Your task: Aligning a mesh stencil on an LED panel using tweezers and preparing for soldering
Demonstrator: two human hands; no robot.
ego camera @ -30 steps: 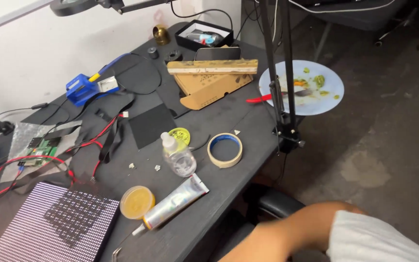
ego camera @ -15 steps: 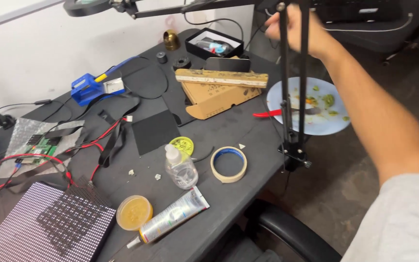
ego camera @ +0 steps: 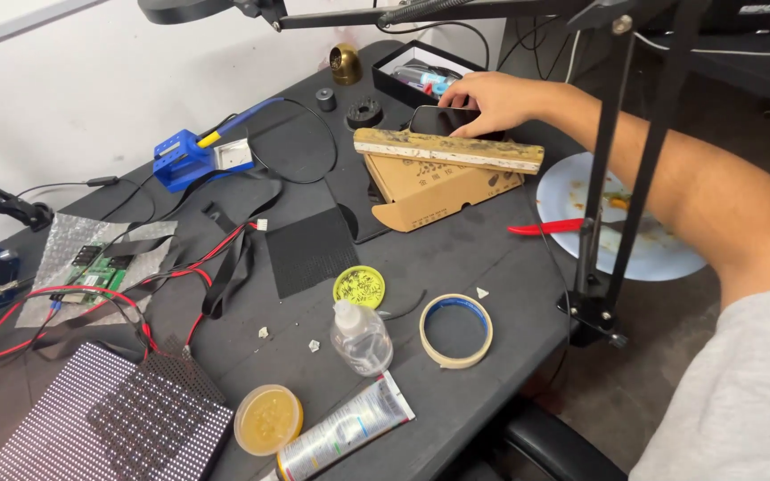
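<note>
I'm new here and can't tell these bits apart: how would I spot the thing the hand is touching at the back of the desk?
Start at the long, paint-stained wooden bar lying across the tan cardboard box at the far side of the black desk. Just behind it the right hand rests on a smartphone. It is flat, dark and glossy, unlike the open black box of small parts behind it.
</note>
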